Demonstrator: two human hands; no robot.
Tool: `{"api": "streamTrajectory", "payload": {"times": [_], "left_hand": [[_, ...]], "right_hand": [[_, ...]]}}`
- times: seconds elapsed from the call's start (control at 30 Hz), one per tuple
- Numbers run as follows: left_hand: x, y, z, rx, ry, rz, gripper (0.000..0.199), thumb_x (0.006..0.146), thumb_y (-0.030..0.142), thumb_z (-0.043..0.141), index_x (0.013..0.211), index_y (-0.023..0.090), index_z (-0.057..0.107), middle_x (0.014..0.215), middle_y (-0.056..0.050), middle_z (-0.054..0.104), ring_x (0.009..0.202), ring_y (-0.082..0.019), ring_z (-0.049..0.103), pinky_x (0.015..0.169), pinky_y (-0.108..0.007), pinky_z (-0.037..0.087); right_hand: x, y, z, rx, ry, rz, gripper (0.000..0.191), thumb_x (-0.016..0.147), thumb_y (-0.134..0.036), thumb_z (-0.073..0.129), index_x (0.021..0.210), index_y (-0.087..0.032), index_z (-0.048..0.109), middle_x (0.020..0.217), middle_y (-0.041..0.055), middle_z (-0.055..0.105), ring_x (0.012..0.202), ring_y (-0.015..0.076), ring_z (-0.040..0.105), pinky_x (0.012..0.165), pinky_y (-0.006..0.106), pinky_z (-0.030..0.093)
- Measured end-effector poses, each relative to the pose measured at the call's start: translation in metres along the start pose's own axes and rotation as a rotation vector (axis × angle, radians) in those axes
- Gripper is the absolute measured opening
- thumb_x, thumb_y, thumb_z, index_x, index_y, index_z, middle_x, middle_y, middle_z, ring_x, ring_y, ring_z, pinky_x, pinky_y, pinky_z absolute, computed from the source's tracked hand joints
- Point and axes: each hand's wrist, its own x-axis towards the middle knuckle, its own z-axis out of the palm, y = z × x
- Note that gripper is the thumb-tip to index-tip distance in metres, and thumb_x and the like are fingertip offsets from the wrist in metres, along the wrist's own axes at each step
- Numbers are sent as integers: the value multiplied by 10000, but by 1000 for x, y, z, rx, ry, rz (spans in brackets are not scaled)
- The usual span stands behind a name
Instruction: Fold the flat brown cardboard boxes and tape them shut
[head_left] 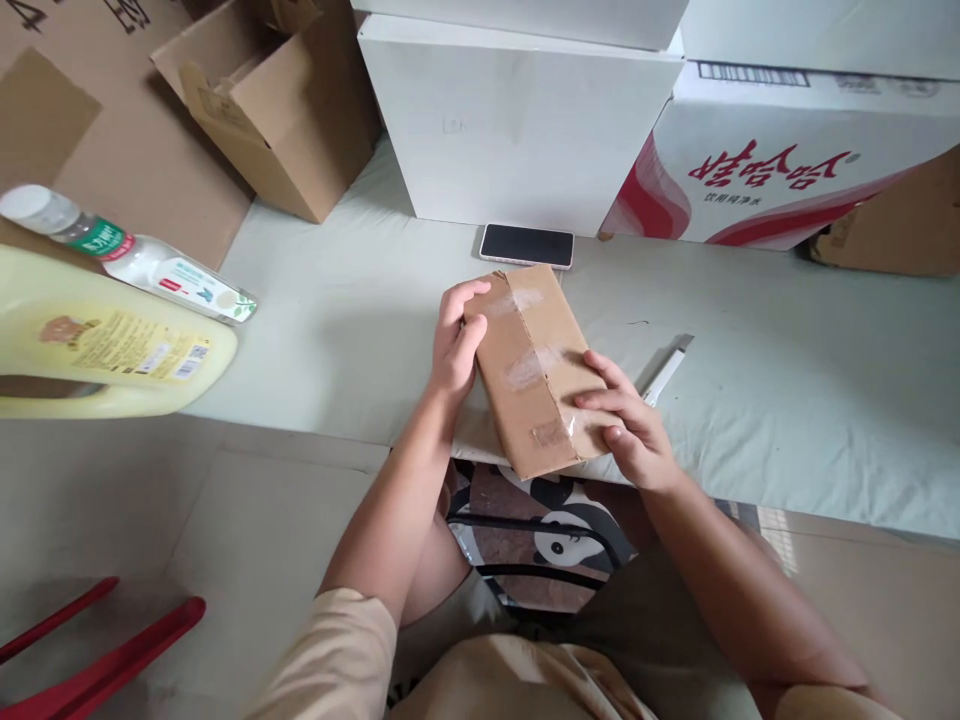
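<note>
A small brown cardboard box (pixel 525 335) is held between my two hands at the front edge of the table. Pieces of clear tape lie across the seam on its upper face. My left hand (pixel 456 340) grips the box's left side near the far corner, fingers closed around the edge. On the near right side, my right hand (pixel 630 420) holds the box with its fingers against the top and edge. A white utility knife (pixel 664 375) lies on the cloth just right of my right hand. Beyond the box rests a phone (pixel 527 246), dark screen up.
White cartons (pixel 517 130) stand along the back, one with red lettering (pixel 765 170). At the left are an open brown box (pixel 300 120), a clear bottle (pixel 135 255) and a yellow jug (pixel 112 330). A pale green cloth (pixel 810 380) covers the table.
</note>
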Motion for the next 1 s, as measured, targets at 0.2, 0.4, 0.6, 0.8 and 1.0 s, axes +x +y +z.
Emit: {"api": "streamTrajectory", "payload": {"times": [0.2,0.4,0.6,0.8,1.0], "left_hand": [[-6,3,13,-140,40,-81,378,854,514,674,1144,274,646,1267,-71,698,1146,-298,661,973,-448,551],[-7,7,13,-141,42,-66,402,850,559,680,1134,281,624,1253,-67,693,1120,-286,661,943,-432,539],[-9,7,14,-218,36,-111,436,843,580,681,1162,293,607,1267,-68,697,1015,-255,682,839,-396,544],[-9,7,16,-203,75,-90,414,828,559,700,1131,289,621,1249,-68,687,1099,-274,668,883,-402,548],[-11,9,20,-205,59,-100,447,830,603,682,1145,296,601,1245,-69,686,1087,-285,682,860,-419,566]], "right_hand": [[-9,5,8,36,68,100,376,1033,-575,468,1121,-364,766,1666,-42,523,1545,344,502,1242,651,439],[-5,0,6,4,69,47,379,1044,-548,445,1192,-366,743,1642,-20,545,1521,326,527,1209,608,479],[9,-5,-27,-615,343,387,365,992,-457,476,991,-226,758,840,92,721,782,248,682,739,419,545],[11,-2,-52,-1000,-26,998,548,920,-571,567,1336,-238,693,902,119,783,726,303,676,643,403,479],[14,0,-53,-1012,-80,1021,505,869,-412,554,1324,-253,704,912,118,784,767,298,690,641,365,455]]}}
